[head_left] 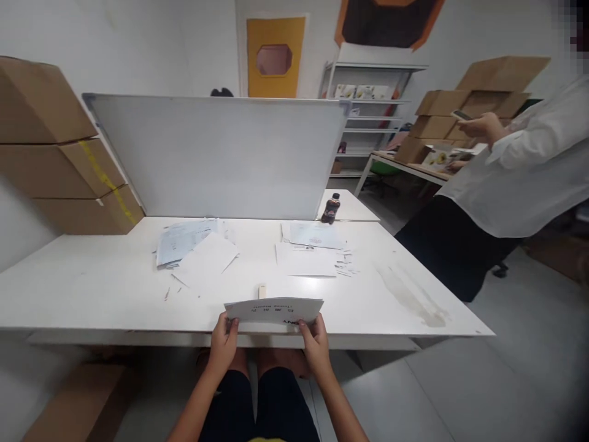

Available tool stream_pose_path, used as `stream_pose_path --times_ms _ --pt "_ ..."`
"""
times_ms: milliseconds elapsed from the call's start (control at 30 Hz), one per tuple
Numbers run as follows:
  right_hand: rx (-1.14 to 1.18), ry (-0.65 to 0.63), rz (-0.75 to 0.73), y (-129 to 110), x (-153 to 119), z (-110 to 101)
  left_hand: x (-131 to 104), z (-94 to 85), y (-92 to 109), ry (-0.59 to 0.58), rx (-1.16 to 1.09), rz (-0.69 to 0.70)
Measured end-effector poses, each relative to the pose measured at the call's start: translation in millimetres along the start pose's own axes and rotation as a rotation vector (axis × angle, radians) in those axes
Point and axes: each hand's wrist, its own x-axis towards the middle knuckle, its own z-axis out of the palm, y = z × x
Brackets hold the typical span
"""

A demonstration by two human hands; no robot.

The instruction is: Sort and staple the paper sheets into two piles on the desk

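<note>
My left hand point(224, 339) and my right hand point(315, 339) grip the two ends of a white printed paper stack point(271, 313) at the table's front edge, thumbs on the near face. Just behind the papers, a small pale block point(262, 291) is partly hidden. On the left of the white table point(110, 282) lies a loose pile of bluish sheets point(177, 242) with a white sheet point(209, 258) over it. Further right, another bluish sheet point(315, 234) overlaps a white one point(306, 263), with small paper scraps point(346, 263) beside them.
A whiteboard point(216, 159) stands along the table's back. Cardboard boxes point(78, 172) are stacked at the left. A dark drink bottle point(331, 209) stands at the back right. Beyond the table's right side, a person point(519, 166) in a white shirt holds a phone point(461, 115).
</note>
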Motion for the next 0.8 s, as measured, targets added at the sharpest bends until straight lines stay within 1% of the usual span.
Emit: stream_pose_path --times_ms 133,300,400,567,700,800 --pt "-0.012 -0.014 -0.003 2.6 -0.7 -3.8 -3.9 1.0 0.8 0.005 0.008 0.016" --pt "-0.033 0.002 -0.018 5.2 -1.5 -7.4 -6.3 4.5 -1.9 -0.006 0.014 0.030" --pt "-0.059 -0.001 -0.006 1.9 -3.5 -11.1 -8.3 6.0 2.7 -0.017 0.036 0.027" --pt "-0.088 0.074 -0.003 -4.0 -6.3 -17.1 -11.2 7.2 12.4 -0.049 0.043 0.015" --pt "-0.102 0.022 0.004 -6.6 -7.7 -18.8 -12.7 7.4 15.2 -0.061 0.064 -0.004" --pt "-0.124 0.018 -0.028 -10.1 -7.6 -20.1 -13.3 6.6 16.3 -0.089 0.026 -0.011"
